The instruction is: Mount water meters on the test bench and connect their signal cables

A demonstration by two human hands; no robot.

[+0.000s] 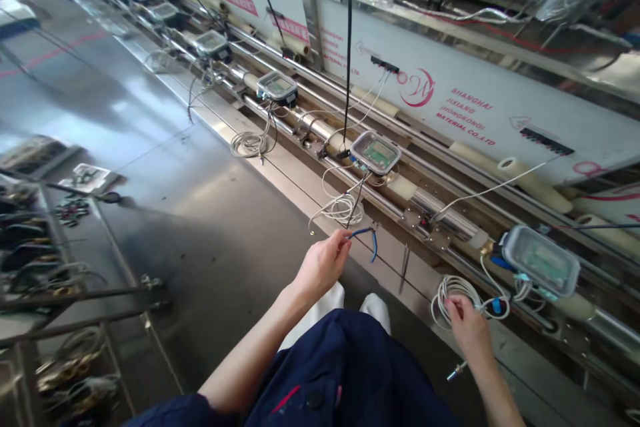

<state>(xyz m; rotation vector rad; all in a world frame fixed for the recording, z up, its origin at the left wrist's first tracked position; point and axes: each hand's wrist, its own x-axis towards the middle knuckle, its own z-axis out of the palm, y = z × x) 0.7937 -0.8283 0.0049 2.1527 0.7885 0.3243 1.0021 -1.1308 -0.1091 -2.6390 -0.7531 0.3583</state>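
Note:
My left hand (323, 263) is closed on the blue handle of a pair of small pliers (367, 237) that lie on the steel bench edge below a meter with a clear cover (375, 152). My right hand (467, 327) is closed on a coil of white cable (457, 290) that runs to another clear-covered meter (541, 260) on the right. A metal probe tip (456, 371) sticks out below my right wrist. A second white cable coil (341, 208) lies just above the pliers.
Several more meters (277, 87) sit along the steel pipe line (320, 127) running to the far left. A white panel with red lettering (465, 110) backs the line. A rack of cable bundles (45, 260) stands at the left. A black cable (349, 40) hangs down.

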